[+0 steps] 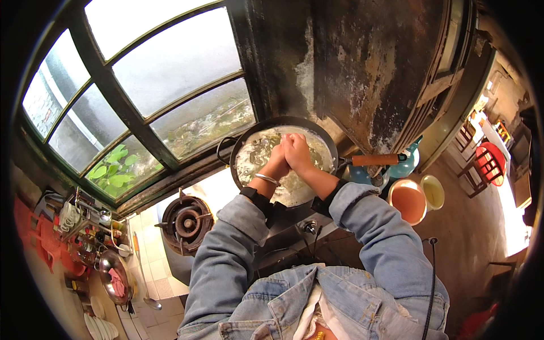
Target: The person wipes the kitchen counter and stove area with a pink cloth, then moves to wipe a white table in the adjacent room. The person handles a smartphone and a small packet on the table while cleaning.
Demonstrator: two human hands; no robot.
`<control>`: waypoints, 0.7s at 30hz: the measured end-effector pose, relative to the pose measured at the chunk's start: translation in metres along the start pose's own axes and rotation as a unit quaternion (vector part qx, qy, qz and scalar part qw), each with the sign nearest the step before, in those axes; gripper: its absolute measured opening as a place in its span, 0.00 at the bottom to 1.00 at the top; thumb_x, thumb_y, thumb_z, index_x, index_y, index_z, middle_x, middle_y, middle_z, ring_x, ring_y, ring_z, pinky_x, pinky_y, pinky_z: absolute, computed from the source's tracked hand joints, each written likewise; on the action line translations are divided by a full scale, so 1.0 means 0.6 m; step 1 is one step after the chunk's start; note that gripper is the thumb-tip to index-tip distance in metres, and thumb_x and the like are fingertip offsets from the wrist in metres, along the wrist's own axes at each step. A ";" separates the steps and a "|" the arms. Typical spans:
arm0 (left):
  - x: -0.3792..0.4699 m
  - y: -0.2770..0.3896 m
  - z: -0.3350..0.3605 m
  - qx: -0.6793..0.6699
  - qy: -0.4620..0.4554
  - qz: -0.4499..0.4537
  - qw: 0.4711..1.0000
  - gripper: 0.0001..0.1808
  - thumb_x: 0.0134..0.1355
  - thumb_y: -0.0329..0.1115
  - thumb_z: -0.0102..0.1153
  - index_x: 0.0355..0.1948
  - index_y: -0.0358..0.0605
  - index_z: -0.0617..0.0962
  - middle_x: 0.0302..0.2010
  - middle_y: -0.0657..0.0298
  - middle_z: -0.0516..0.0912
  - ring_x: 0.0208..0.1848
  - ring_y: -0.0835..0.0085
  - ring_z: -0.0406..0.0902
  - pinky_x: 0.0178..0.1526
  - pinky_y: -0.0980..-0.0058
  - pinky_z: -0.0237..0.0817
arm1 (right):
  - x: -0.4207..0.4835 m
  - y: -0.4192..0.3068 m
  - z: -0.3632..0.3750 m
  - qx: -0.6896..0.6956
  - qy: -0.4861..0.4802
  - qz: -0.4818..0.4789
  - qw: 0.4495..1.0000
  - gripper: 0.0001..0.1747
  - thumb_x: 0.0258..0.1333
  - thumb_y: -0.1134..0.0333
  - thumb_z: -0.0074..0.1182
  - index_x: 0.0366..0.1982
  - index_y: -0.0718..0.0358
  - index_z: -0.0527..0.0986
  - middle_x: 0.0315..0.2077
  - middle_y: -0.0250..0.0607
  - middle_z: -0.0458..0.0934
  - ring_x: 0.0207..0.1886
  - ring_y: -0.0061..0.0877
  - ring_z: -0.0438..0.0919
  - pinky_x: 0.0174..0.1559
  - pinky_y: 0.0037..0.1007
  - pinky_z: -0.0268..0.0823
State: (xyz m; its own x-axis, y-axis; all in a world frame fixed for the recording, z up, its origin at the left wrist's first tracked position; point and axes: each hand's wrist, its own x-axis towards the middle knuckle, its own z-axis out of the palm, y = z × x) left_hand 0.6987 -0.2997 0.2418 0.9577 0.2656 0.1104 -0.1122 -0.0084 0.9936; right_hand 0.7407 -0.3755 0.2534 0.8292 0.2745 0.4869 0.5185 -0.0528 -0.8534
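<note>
Both my hands are pressed together above a large black wok with a wooden handle on its right. My left hand has a silver bangle at its wrist. Against it lies my right hand, its fingers curled over. Whether anything is enclosed between the palms is hidden. Beneath them, pale frothy bubbling liquid fills the wok, with darker patches in the middle. A stove knob shows below the wok.
Left of the wok is a bare gas burner. A ladle lies on the tiled counter, near a metal bowl with a pink cloth. A window stands behind. Buckets and a red chair are at the right.
</note>
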 end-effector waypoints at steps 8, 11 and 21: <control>-0.018 0.002 0.030 -0.004 -0.059 -0.077 0.995 0.21 0.64 0.51 0.42 0.18 0.51 0.64 0.13 0.73 0.61 0.11 0.80 0.50 0.13 0.76 0.40 | 0.058 0.055 -0.020 -0.127 -0.154 0.142 0.970 0.27 0.60 0.55 0.34 0.26 0.69 0.78 0.25 0.52 0.80 0.27 0.38 0.79 0.36 0.36 0.68; -0.027 0.002 0.005 0.115 -0.181 0.045 0.976 0.18 0.66 0.47 0.38 0.23 0.50 0.67 0.15 0.71 0.68 0.12 0.82 0.56 0.12 0.79 0.45 | 0.091 0.084 -0.054 -0.410 -0.297 -0.143 0.850 0.16 0.54 0.63 0.42 0.24 0.67 0.75 0.26 0.53 0.78 0.29 0.44 0.77 0.33 0.40 0.69; -0.041 0.041 -0.160 0.440 0.113 0.096 0.886 0.07 0.46 0.36 0.61 0.25 0.47 0.78 0.40 0.53 0.76 0.41 0.54 0.73 0.42 0.62 0.66 | 0.139 0.041 -0.157 -0.267 -0.437 -0.095 0.854 0.12 0.45 0.54 0.59 0.29 0.54 0.81 0.41 0.44 0.78 0.45 0.38 0.74 0.47 0.34 0.64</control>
State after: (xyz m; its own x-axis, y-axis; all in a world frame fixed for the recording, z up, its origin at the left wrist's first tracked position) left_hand 0.6471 -0.2141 0.2613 0.8552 0.3631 0.3699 0.0786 -0.7963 0.5998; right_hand 0.8420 -0.4441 0.2906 0.3693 0.9256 0.0826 0.8407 -0.2949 -0.4542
